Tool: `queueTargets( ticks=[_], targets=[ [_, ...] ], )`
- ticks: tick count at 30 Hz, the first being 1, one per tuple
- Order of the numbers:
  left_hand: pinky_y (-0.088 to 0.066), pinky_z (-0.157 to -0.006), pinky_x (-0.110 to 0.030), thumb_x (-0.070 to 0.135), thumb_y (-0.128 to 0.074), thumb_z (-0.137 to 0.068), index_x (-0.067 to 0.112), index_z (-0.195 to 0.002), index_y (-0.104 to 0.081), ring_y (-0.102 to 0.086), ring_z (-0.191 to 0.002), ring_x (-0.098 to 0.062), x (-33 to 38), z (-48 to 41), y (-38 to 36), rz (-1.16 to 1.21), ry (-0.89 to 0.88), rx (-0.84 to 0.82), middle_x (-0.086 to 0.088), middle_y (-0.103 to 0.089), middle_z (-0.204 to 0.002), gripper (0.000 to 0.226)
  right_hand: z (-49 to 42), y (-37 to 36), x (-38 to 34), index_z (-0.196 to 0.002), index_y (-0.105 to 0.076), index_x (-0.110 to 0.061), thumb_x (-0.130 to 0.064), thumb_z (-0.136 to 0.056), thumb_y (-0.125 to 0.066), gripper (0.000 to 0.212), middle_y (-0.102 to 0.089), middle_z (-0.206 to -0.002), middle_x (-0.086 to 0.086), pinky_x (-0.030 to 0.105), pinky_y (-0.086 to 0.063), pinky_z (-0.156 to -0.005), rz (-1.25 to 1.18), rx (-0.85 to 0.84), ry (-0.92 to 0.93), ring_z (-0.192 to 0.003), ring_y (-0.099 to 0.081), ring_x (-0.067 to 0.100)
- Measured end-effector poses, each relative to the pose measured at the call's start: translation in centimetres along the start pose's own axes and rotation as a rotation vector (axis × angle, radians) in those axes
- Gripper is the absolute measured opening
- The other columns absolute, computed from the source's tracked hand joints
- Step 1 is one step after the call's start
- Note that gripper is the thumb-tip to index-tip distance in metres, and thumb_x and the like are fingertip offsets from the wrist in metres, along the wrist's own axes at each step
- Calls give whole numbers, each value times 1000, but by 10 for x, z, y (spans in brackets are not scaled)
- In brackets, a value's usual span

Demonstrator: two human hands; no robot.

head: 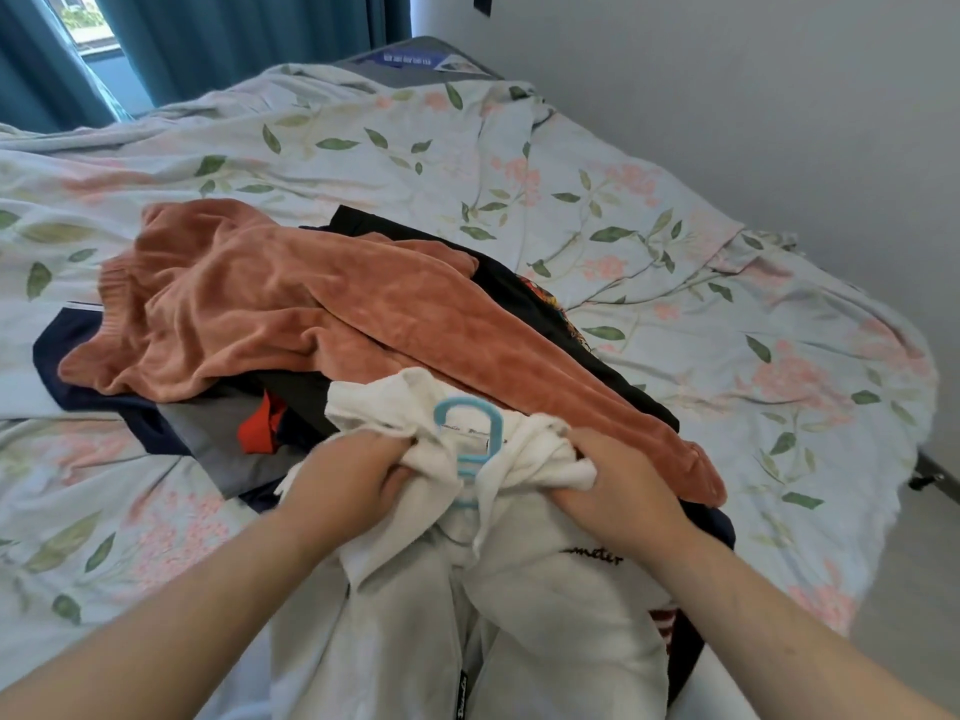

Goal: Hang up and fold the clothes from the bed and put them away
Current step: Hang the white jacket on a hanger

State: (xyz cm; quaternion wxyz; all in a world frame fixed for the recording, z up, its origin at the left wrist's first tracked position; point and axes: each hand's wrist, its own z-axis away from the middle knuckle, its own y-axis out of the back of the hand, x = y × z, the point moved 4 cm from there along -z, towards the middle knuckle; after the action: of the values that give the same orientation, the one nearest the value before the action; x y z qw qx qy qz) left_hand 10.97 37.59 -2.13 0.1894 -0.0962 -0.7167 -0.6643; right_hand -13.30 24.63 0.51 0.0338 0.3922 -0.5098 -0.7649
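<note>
Cloth of a white top (545,589) lay nearest, draped over the near edge of the bed (727,330), its neck bunched round a pale blue hanger (470,433). The left hand (348,485) gripped the gathered fabric just left of the hook; the right hand (618,491) was clamped on the fabric at the other side. Hanging looked to be the step in hand, with the shoulders not yet seated. The next move called for drawing the cloth out along each hanger arm, then lifting by the hook. Beyond, a rust velvet garment (311,304) lay over dark clothes (519,288), waiting for sorting. Teal curtains (234,39) hung farthest.
</note>
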Motion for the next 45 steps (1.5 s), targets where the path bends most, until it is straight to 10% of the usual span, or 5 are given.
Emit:
queueTargets(
  ticks=[12, 17, 25, 40, 45],
  targets=[
    [-39, -73, -37, 44, -49, -98, 19, -94, -55, -59, -96, -31, -24, -139, 22, -159, 180, -136, -6, -63, -101, 26, -120, 41, 13, -147, -31, -16, -52, -86, -65, 79, -55, -135, 11, 36, -43, -84, 126, 25, -284, -118, -54, 32],
    [-41, -86, -45, 43, -58, -94, 12, -116, -60, -53, -102, -39, -25, -121, 1, -90, 300, 76, -14, -59, -112, 38, -84, 4, -19, -137, -48, -11, -29, -88, -63, 54, -50, -135, 15, 47, -35, -106, 370, 301, 39, -123, -45, 36],
    [-40, -58, -31, 35, -61, -90, 23, -73, -52, -51, -63, -13, 16, -15, -14, 255, 320, 211, 6, -55, -68, 23, -1, -67, -41, -69, -55, -17, -47, -93, -61, 39, -60, -69, 3, 34, -43, -57, 240, 99, 155, -67, -61, 28],
    [-42, -69, -30, 18, -51, -95, 13, -85, -62, -58, -81, -21, 10, 4, -64, 337, 387, -209, 4, -61, -82, 16, 0, -73, -19, -73, -62, -15, -22, -90, -64, 19, -63, -58, 1, 34, -53, -66, -301, -9, -199, -61, -59, 21],
    [-43, -60, -34, 15, -53, -93, 14, -78, -57, -55, -66, -16, 11, 49, -61, 463, 500, 56, 1, -58, -69, 16, 46, -98, -44, -81, -63, -6, -7, -86, -64, 5, -61, -79, 12, 38, -47, -62, 54, 30, 338, -73, -57, 30]
  ],
)
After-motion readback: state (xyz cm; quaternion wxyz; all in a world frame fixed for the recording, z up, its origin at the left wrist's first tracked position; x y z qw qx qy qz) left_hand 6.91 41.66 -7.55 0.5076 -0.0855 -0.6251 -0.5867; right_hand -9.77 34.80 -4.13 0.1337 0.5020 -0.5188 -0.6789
